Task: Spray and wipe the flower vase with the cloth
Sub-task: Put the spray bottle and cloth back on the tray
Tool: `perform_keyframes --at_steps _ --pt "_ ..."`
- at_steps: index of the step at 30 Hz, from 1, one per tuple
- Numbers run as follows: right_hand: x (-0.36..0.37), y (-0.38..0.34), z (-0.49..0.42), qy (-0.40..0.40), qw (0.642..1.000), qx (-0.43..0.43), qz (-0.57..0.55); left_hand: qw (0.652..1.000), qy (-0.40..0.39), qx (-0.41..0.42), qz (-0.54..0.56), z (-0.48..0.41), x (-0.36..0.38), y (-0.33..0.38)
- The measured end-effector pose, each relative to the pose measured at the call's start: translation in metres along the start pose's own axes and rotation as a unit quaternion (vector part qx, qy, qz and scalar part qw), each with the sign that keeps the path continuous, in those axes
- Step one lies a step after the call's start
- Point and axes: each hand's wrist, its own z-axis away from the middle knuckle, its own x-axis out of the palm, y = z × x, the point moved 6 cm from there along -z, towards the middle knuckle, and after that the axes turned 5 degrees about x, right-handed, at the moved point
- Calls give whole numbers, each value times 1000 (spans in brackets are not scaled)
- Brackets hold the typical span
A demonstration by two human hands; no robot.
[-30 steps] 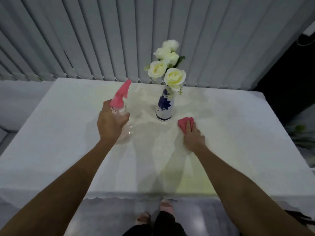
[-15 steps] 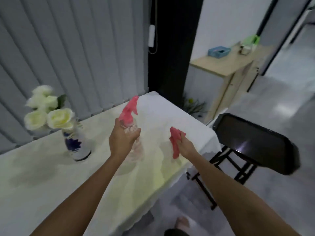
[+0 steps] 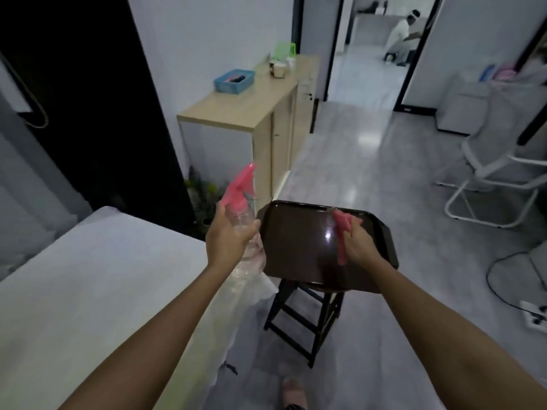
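Observation:
My left hand grips a clear spray bottle with a pink trigger head, held upright in the air past the right edge of the white-covered table. My right hand holds a pink cloth, which hangs bunched above a dark tray. The tray rests on a black stool beside the table. The flower vase is out of view.
A wooden cabinet with a blue basket stands along the wall behind the stool. A white chair is at the right, and a cable and power strip lie on the floor. A person sits in the far room.
My view has swung right, away from the vase and flowers, which have left the frame. Both hands lifted off the table and now hover by the tray, still holding bottle and cloth.

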Motion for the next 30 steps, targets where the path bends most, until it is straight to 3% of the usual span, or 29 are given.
perform_keyframes --at_steps 7,12,16,22,26,30 --pt "-11 79 -101 3 997 33 66 997 -72 -30 -8 -71 142 -12" --pt "33 95 -113 -77 981 -10 176 993 -96 -59 -34 -86 201 -37" --pt "69 105 -104 -143 957 -28 253 992 -96 -77 -37 -88 221 -50" --pt "80 105 -96 -99 944 -39 312 992 -96 -72 -37 -93 234 -54" --pt "77 88 -98 -63 939 -130 313 990 -97 -91 -41 -94 237 -63" --pt "89 102 -102 -143 935 -127 297 992 -80 -80 -62 -91 234 -62"
